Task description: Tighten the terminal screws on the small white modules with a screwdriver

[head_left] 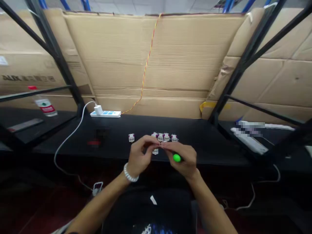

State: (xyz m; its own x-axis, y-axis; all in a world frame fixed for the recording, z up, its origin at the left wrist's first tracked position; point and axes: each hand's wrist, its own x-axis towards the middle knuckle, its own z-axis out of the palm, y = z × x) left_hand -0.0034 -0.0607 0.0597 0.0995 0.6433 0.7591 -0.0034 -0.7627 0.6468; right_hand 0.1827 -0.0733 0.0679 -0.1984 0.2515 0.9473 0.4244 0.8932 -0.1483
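My left hand (140, 155), with a white coiled band (130, 174) on its wrist, is closed in a pinch above the desk's front edge. Its fingertips meet those of my right hand (184, 158), and whatever sits between them is too small to make out. A tool with a bright green rounded end (176, 158) is tucked in my right palm; the rest of it is hidden. Just beyond the fingers lie several small white-and-purple parts (166, 136) in a row. Another white part (155, 151) shows beneath the fingertips, and one more (131, 137) lies apart to the left.
On the black desk (195, 130) stands a white power strip (109, 114) with a plugged-in charger (98, 110) and its cable (63, 143). Cardboard (180, 65) walls the back. Black metal frames flank both sides. A bottle (46, 105) stands far left.
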